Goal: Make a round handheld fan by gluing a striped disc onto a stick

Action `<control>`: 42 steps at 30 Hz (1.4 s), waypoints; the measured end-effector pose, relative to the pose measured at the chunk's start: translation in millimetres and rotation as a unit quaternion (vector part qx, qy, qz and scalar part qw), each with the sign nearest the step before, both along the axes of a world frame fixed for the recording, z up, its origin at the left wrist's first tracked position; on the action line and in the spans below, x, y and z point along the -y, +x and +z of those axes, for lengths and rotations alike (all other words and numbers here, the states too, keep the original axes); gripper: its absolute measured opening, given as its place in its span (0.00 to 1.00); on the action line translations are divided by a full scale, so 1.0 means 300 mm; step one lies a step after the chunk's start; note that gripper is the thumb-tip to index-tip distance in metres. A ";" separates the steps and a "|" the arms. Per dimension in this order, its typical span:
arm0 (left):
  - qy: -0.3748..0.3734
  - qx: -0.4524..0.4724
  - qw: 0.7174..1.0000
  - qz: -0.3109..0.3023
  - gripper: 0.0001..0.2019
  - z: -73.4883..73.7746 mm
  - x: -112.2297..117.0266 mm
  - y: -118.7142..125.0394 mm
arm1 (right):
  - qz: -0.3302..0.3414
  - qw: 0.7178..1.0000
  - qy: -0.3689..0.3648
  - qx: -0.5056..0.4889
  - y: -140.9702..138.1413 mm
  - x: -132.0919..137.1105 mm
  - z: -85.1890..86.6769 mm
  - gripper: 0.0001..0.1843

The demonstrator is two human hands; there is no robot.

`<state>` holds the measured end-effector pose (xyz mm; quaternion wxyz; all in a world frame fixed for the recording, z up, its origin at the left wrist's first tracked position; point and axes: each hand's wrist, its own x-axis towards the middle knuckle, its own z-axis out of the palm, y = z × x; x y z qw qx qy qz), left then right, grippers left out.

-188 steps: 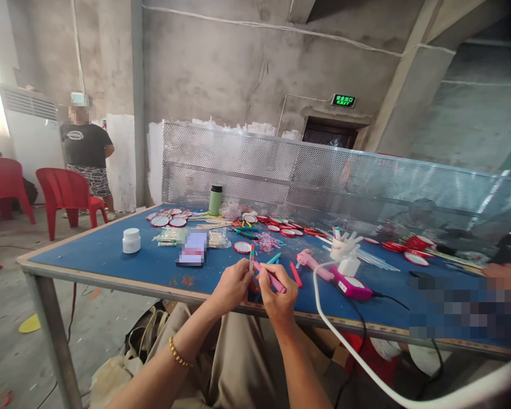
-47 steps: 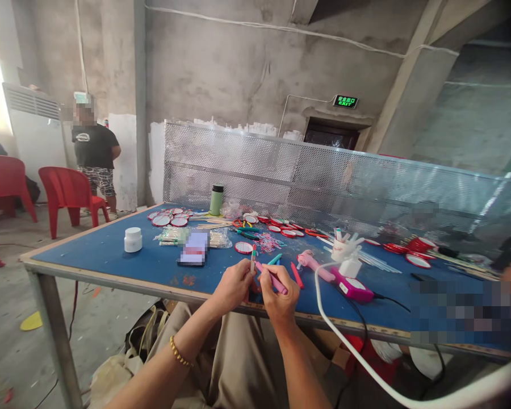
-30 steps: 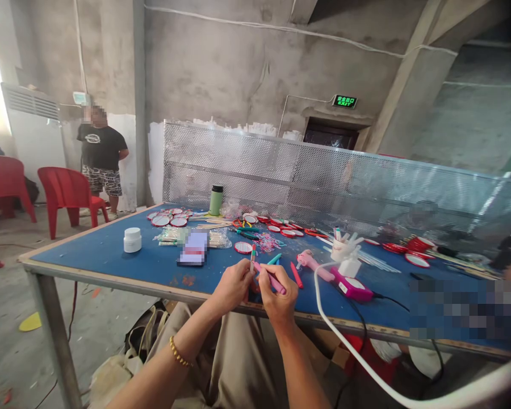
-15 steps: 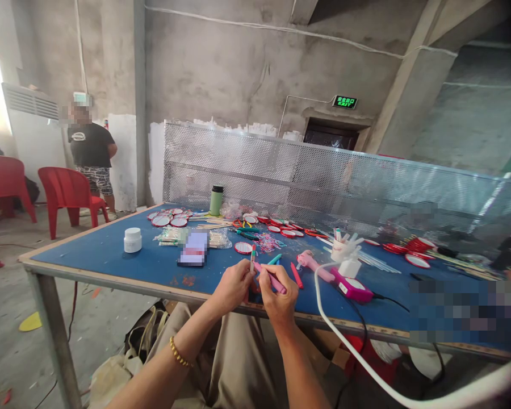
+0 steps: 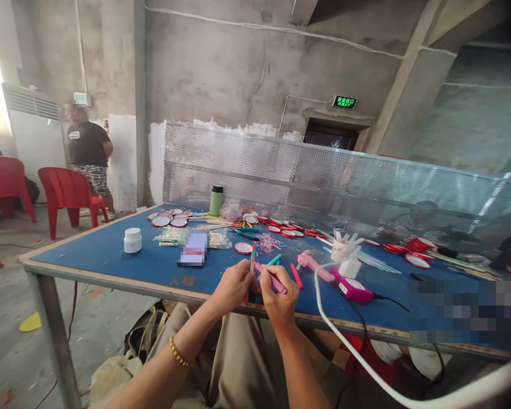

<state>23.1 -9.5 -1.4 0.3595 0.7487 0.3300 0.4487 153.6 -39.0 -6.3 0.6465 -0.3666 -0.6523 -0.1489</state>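
Note:
My left hand [image 5: 235,284] pinches a thin flat stick [image 5: 252,254], held upright, with red and green bands near its top. In the fingers of my right hand [image 5: 283,298] is a pink marker [image 5: 277,283], its front end pointing at the stick. Whether the marker's tip touches the stick cannot be made out. Just beyond my hands lie a teal marker [image 5: 275,259] and a red marker [image 5: 297,276] on the blue table [image 5: 221,274]. A red-rimmed round disc [image 5: 243,248] rests behind the stick.
A white jar [image 5: 132,241], a phone [image 5: 193,250] and a green bottle [image 5: 216,201] stand or lie leftward. To the right are a pink glue gun [image 5: 315,265], a magenta box [image 5: 351,286] and a cup of sticks [image 5: 340,249]. A white cable [image 5: 323,309] curves close by.
My hands keep nearly the same pose, with the stick and marker barely shifted. The person standing in the background has turned and moved slightly left.

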 end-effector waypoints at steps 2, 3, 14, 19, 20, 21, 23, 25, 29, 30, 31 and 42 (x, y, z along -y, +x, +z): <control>-0.001 0.003 1.000 -0.008 0.15 0.000 -0.001 0.000 | -0.002 1.000 0.003 -0.002 0.000 0.000 0.000 0.05; -0.002 0.004 1.000 -0.011 0.15 -0.001 -0.001 0.000 | -0.003 1.000 0.004 -0.002 0.000 0.000 0.000 0.05; -0.014 0.004 1.000 -0.011 0.15 -0.002 -0.001 0.000 | -0.006 1.000 -0.008 -0.014 0.003 -0.002 -0.007 0.05; -0.007 -0.002 1.000 -0.003 0.16 -0.002 -0.003 -0.001 | -0.009 1.000 -0.001 0.003 0.003 0.001 -0.001 0.06; -0.006 -0.001 1.000 -0.004 0.15 -0.002 -0.002 -0.001 | -0.012 1.000 -0.003 -0.001 0.004 0.001 -0.002 0.06; -0.005 0.000 1.000 -0.004 0.15 -0.002 -0.002 -0.001 | -0.013 1.000 -0.007 -0.006 0.004 0.001 -0.004 0.05; -0.003 0.002 1.000 -0.005 0.15 -0.002 -0.002 -0.001 | -0.011 1.000 -0.014 -0.014 0.004 0.001 -0.007 0.05; -0.006 0.007 1.000 -0.009 0.14 -0.004 -0.003 -0.001 | -0.004 1.000 -0.014 -0.015 0.003 0.001 -0.007 0.05; -0.015 0.004 1.000 -0.014 0.15 -0.003 -0.002 -0.002 | 0.000 1.000 -0.007 -0.012 0.001 0.002 -0.003 0.06; -0.015 0.000 1.000 -0.013 0.15 -0.002 -0.001 -0.002 | -0.001 1.000 -0.011 -0.012 0.001 0.002 -0.003 0.06; -0.013 -0.002 1.000 -0.012 0.14 -0.001 0.000 -0.003 | -0.003 1.000 -0.015 -0.013 0.002 0.002 -0.002 0.06; 0.000 -0.007 1.000 -0.004 0.14 -0.003 -0.003 -0.001 | -0.008 1.000 -0.010 -0.017 0.007 0.001 -0.004 0.07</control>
